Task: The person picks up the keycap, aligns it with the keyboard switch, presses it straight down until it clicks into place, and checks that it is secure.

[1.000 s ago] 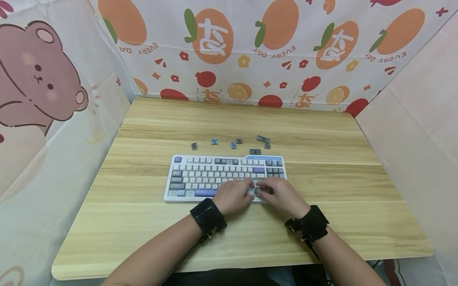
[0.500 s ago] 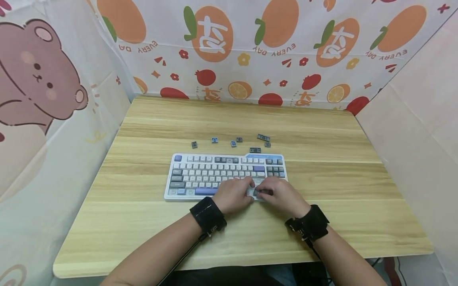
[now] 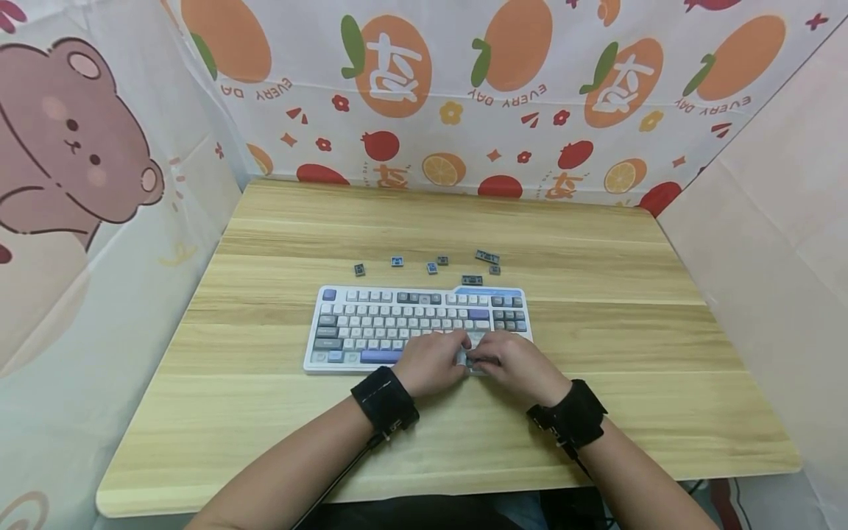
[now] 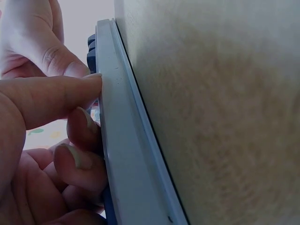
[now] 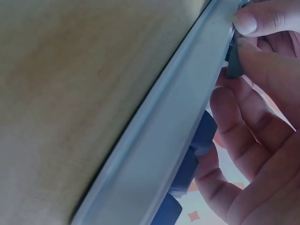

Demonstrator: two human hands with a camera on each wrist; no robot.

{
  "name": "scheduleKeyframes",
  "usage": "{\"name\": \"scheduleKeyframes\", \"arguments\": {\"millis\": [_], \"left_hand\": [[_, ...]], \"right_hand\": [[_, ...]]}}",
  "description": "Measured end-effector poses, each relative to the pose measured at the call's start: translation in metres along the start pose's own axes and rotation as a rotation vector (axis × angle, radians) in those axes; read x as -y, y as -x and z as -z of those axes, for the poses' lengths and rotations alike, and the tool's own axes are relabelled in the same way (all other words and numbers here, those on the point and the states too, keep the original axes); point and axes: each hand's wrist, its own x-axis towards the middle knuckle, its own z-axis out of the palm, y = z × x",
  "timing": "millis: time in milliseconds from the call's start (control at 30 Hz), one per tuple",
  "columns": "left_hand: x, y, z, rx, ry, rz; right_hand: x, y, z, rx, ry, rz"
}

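A white keyboard (image 3: 351,322) with white, grey and purple keys lies on the wooden table. My left hand (image 3: 432,362) rests on its lower right part, the thumb (image 4: 77,91) touching the front edge of the case and the other fingers bent over the keys. Close beside it, my right hand (image 3: 523,362) pinches a small grey keycap (image 5: 235,65) between thumb and fingers, right at the keyboard's front edge. In the right wrist view the left thumb (image 5: 248,23) is almost at this keycap. Both hands cover the keys beneath them.
Several loose dark keycaps lie behind the keyboard, among them a long keycap (image 3: 487,257), another long one (image 3: 472,280) and a small one (image 3: 359,270). The wooden table (image 3: 596,294) meets a printed cloth (image 3: 450,88) at the back.
My right hand's fingertips have shifted slightly left, closer to my left hand, with the keycap. My left hand, the keyboard and the loose keycaps have stayed in place.
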Motion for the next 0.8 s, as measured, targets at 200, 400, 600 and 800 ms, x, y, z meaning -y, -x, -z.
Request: {"name": "scheduleKeyframes", "arguments": {"millis": [200, 400, 600, 800], "left_hand": [[-0.0005, -0.0003, 0.0, 0.008, 0.012, 0.009], [-0.0003, -0.0012, -0.0014, -0.001, 0.005, 0.009], [-0.0001, -0.0011, -0.0028, -0.01, 0.008, 0.014], [0.0, -0.0005, -0.0011, -0.016, 0.026, 0.022]], "right_hand": [[0.0, -0.0012, -0.0014, -0.005, 0.033, 0.057], [0.0025, -0.0022, -0.0043, -0.013, 0.072, 0.045], [0.0021, -0.0009, -0.0033, -0.028, 0.068, 0.003], [0.0013, -0.0021, -0.0027, -0.015, 0.043, -0.025]]}}
